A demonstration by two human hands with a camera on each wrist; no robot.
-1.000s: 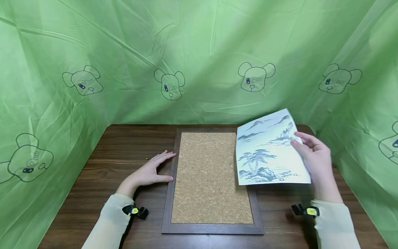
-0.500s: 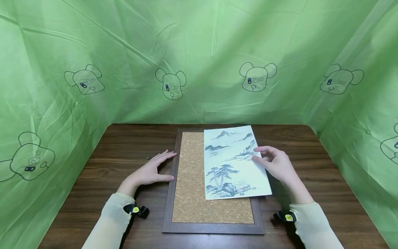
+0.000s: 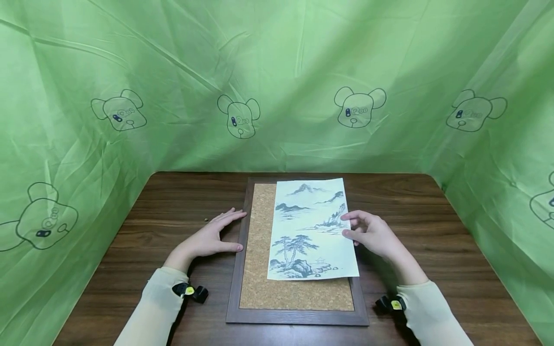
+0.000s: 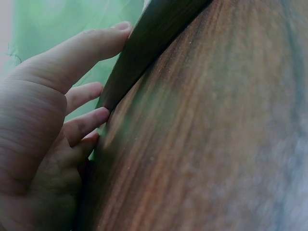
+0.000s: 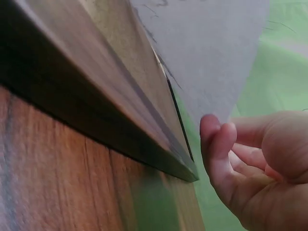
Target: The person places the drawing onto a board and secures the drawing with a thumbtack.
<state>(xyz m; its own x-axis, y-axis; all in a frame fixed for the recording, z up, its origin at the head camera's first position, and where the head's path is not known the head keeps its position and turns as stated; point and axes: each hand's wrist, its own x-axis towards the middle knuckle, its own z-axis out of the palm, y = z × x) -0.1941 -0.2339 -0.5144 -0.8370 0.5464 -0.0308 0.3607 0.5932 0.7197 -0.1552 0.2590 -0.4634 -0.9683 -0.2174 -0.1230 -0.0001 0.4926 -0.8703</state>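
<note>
A sheet of paper printed with an ink landscape of mountains and pines hangs over a cork board in a dark wooden frame. My right hand pinches the sheet's right edge between thumb and fingers. In the right wrist view the paper stands raised off the board, held at its edge by the right hand. My left hand touches the frame's left side with spread fingers. The left wrist view shows the left hand's thumb and fingertips against the frame's outer edge.
The framed board lies on a dark wood-grain table. Green cloth with bear-head outlines encloses the table at the back and both sides. A tiny dark speck lies on the table beyond the left hand.
The right hand has carried the sheet leftward from beyond the frame's right side to over the cork, straightening and flattening it. The left hand has stayed at the frame.
</note>
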